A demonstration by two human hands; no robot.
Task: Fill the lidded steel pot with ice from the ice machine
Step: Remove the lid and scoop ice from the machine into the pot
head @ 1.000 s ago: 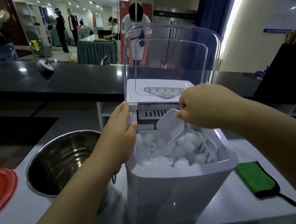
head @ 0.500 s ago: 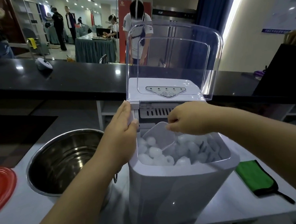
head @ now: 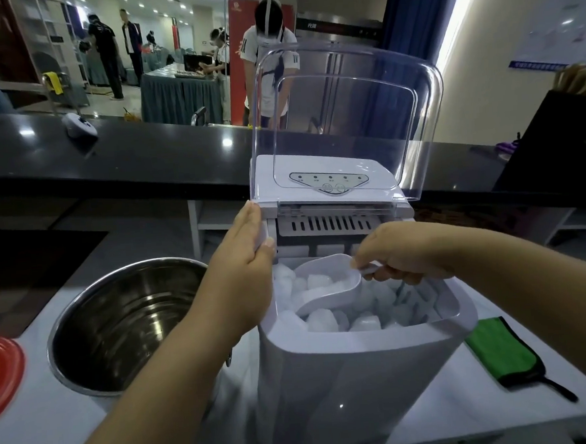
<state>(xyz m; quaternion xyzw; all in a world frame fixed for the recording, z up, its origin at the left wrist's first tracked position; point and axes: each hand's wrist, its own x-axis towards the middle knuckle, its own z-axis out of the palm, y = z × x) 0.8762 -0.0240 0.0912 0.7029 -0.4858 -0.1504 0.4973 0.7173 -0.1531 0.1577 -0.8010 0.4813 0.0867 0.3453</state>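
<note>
No legible text anywhere. Small labels on the ice machine's control panel (head: 330, 181), white lettering on the dark band (head: 338, 27) above the steel cabinet behind, and print on the wall poster (head: 557, 17): all too small or blurred to read.

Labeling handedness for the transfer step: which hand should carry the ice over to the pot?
Right. The right hand already grips the scoop, loaded with ice and sitting in the ice machine bin. The left hand grips the machine's left edge, steadying it, beside the empty steel pot.
</note>
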